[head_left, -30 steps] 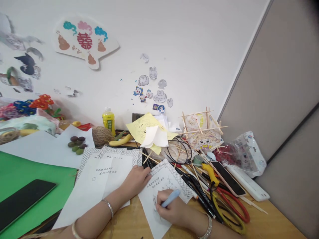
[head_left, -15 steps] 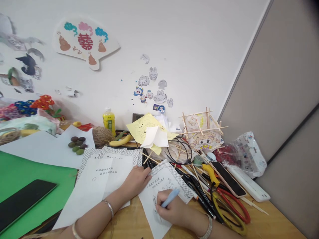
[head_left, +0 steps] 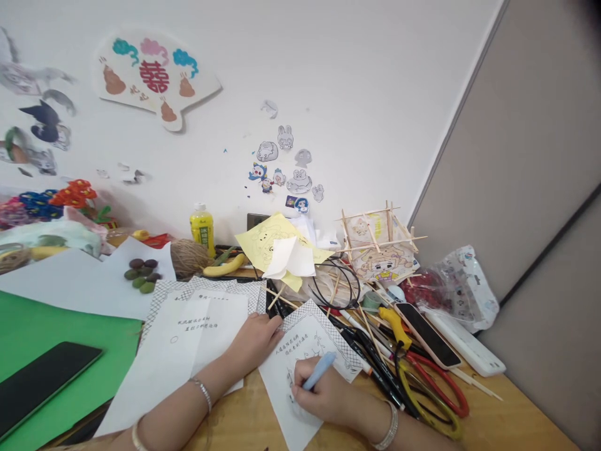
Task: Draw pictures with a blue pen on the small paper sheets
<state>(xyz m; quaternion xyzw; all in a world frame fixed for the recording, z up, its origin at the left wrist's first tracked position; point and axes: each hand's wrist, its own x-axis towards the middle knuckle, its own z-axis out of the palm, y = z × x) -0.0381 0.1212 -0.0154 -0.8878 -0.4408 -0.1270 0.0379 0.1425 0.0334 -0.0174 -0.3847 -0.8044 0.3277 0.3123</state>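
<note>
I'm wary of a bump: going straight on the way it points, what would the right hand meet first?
Past the drawn-on sheet beneath it, the right hand would probably meet the left hand first, around its wrist, though depth leaves the exact spot unclear.

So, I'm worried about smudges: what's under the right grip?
A white sheet lies under the right grip, which holds a blue pen. A leafy drawing shows beyond; anything drawn beneath is covered.

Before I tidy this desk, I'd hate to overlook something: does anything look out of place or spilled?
A banana, perhaps a toy, lies by the twine behind the papers, an odd spot for fruit. No spill shows around the blue pen.
</note>
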